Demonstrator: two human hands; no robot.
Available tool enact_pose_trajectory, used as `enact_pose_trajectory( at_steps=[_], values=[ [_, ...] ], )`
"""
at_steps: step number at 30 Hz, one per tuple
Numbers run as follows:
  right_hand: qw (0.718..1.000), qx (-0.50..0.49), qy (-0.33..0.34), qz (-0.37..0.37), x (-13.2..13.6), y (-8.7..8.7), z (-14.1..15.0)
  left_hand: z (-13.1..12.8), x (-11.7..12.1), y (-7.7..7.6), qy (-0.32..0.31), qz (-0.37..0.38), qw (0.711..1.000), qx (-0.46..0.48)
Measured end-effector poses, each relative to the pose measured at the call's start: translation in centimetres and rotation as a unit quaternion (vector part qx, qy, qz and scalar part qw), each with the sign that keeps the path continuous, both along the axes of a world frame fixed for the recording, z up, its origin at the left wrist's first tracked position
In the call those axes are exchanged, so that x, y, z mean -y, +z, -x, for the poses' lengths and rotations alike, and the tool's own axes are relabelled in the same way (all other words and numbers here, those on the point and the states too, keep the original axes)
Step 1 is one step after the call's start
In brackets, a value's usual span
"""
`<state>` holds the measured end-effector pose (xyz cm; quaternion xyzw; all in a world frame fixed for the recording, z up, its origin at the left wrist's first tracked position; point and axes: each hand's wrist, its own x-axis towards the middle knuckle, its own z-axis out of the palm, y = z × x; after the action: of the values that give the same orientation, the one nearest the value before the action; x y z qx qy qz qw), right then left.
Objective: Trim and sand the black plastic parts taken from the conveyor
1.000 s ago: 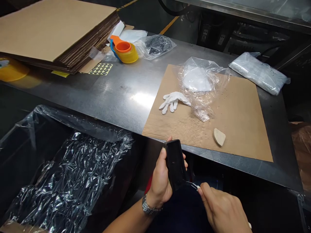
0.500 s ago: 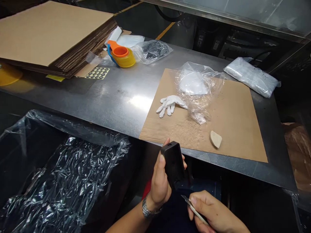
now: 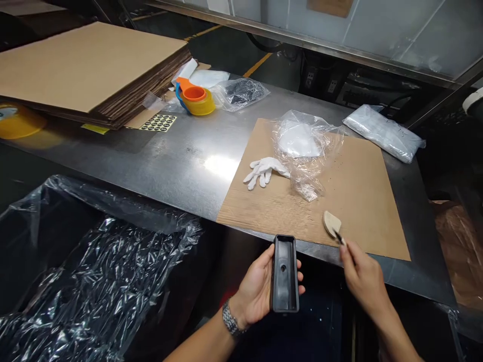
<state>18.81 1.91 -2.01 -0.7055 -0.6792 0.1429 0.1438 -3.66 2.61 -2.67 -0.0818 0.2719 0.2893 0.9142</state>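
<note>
My left hand [image 3: 258, 289] grips a black oblong plastic part [image 3: 285, 274] below the table's front edge, with its hollow side and a small centre hole facing up. My right hand [image 3: 364, 276] is closed on a thin metal blade tool [image 3: 338, 236], whose tip reaches the beige wedge-shaped piece [image 3: 331, 222] lying on the brown cardboard sheet [image 3: 362, 201]. A white glove [image 3: 264, 169] and a crumpled clear plastic bag [image 3: 307, 151] with white contents lie further back on that sheet.
Steel table [image 3: 181, 156] carries a stack of cardboard sheets [image 3: 86, 65], a yellow tape roll with orange dispenser [image 3: 196, 98], a sticker sheet [image 3: 158, 122] and sealed plastic bags [image 3: 383, 131]. A box lined with black-looking plastic film [image 3: 94, 281] stands at lower left.
My left hand turned the black part so its hollow side faces up. My right hand moved up from beside the part to the beige wedge on the cardboard.
</note>
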Motion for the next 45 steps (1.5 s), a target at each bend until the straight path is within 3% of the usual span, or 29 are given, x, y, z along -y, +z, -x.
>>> enact_pose_trajectory(
  at_steps=[3, 6, 8, 11, 13, 15, 17, 19, 28, 32, 37, 41, 45],
  values=[
    [0.989, 0.134, -0.037, -0.058, -3.9, -2.3, -3.9, -0.2, 0.3, 0.0, -0.036, -0.007, 0.999, 0.003],
    [0.981, 0.165, -0.056, -0.086, -6.9, -3.6, -6.5, -0.5, 0.6, 0.2, -0.054, -0.027, 0.998, -0.026],
    [0.976, 0.18, -0.067, -0.104, -7.5, -3.5, -6.6, -0.7, 0.7, 0.5, -0.052, -0.033, 0.997, -0.049],
    [0.979, 0.14, -0.038, -0.144, -5.7, -1.5, -3.6, -1.0, 0.9, 0.6, -0.053, -0.026, 0.995, -0.074],
    [0.985, -0.011, 0.073, -0.153, -3.1, 0.7, -0.3, -1.2, 1.0, 0.6, -0.057, -0.013, 0.994, -0.091],
    [0.96, -0.13, 0.219, -0.115, -0.6, 2.9, 3.3, -1.5, 1.1, 0.5, -0.05, -0.007, 0.993, -0.104],
    [0.936, -0.154, 0.301, -0.094, 1.2, 4.3, 6.3, -1.7, 1.3, 0.6, -0.021, -0.012, 0.993, -0.113],
    [0.93, -0.15, 0.327, -0.07, 2.0, 4.9, 8.0, -1.8, 1.5, 0.7, 0.016, -0.008, 0.992, -0.128],
    [0.927, -0.206, 0.309, 0.057, 1.8, 4.2, 8.4, -2.1, 2.2, 1.0, 0.032, -0.001, 0.987, -0.155],
    [0.924, -0.214, 0.314, 0.038, 1.5, 3.9, 8.3, -2.2, 2.5, 0.8, 0.035, -0.019, 0.986, -0.163],
    [0.939, -0.204, 0.278, -0.016, 0.2, 3.1, 6.7, -2.0, 2.9, 1.2, -0.099, -0.032, 0.972, -0.211],
    [0.949, -0.202, 0.238, -0.031, -1.1, 2.4, 5.2, -2.0, 2.9, 2.1, -0.086, -0.043, 0.977, -0.192],
    [0.936, -0.256, 0.239, -0.023, -1.5, 1.9, 5.0, -2.0, 2.8, 2.3, -0.106, -0.049, 0.975, -0.189]
  ],
)
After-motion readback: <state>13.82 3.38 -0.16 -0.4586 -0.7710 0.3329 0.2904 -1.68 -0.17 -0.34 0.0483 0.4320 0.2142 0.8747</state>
